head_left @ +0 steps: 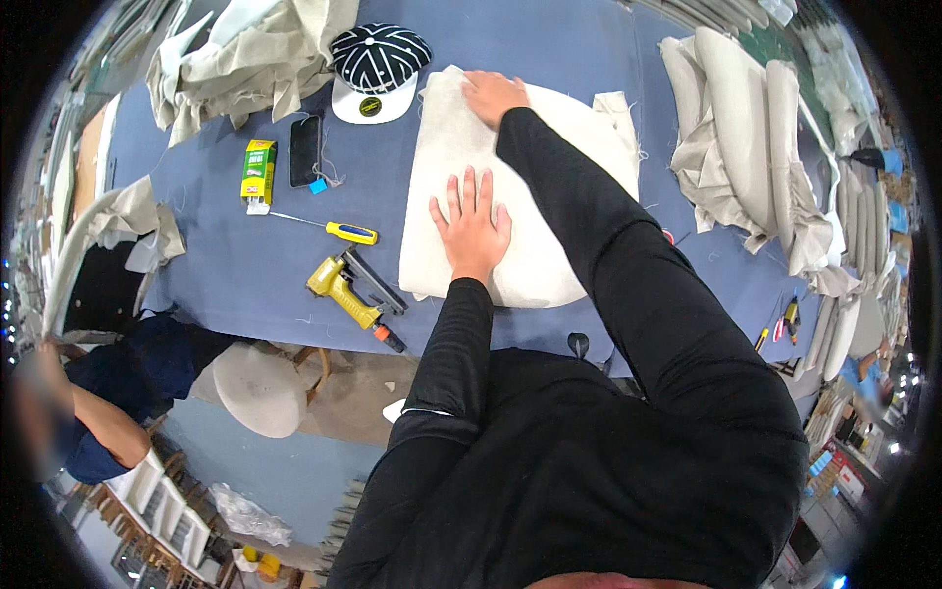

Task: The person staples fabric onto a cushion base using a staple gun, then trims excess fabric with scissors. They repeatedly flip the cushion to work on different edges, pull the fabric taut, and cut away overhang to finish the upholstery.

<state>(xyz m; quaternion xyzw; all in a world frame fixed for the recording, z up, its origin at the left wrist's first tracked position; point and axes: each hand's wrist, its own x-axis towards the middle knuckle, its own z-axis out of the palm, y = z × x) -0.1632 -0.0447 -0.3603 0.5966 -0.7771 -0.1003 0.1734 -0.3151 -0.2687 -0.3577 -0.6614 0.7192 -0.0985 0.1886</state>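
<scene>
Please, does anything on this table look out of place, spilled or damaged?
Possibly the black-and-white cap: it is personal wear, lying on the same blue table as a screwdriver and a staple gun. The flap at the far right corner of the cream fabric has loose threads, so it looks frayed. I see no spill.

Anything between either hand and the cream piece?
Nothing visible. The left hand lies spread on the cream piece; the right hand rests on it near the far edge. The cap and nail gun sit to its left, not in between.
</scene>
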